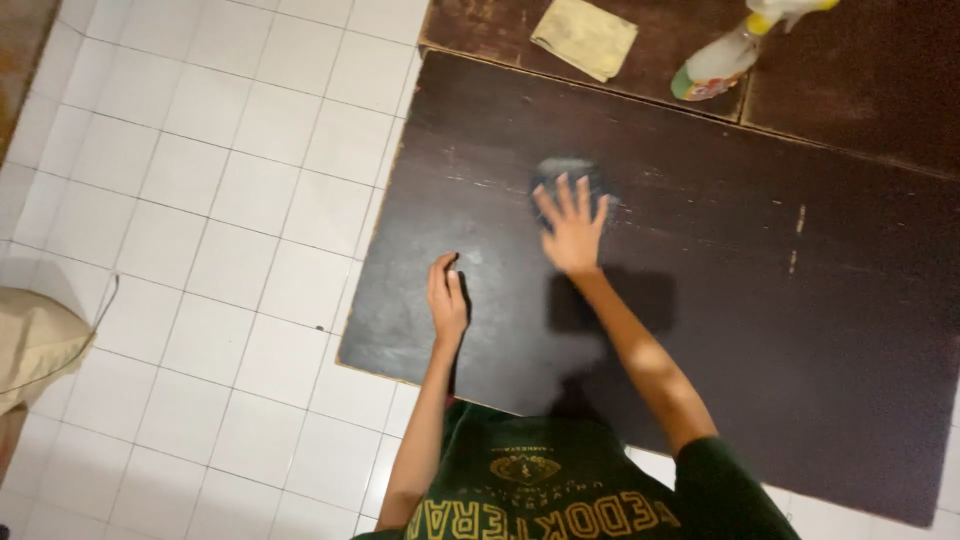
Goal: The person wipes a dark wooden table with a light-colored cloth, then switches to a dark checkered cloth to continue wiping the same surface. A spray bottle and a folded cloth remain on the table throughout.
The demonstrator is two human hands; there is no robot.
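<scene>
I see the dark board (700, 300) bare rightward, its left edge near my left hand (447, 300), resting open; my right hand (573, 228) presses flat, fingers spread, on the grey cloth (565, 172)

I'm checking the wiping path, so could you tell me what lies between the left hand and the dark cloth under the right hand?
In the head view, only bare dark board lies between the left hand and the dark cloth under the right hand; nothing else sits there.
</scene>
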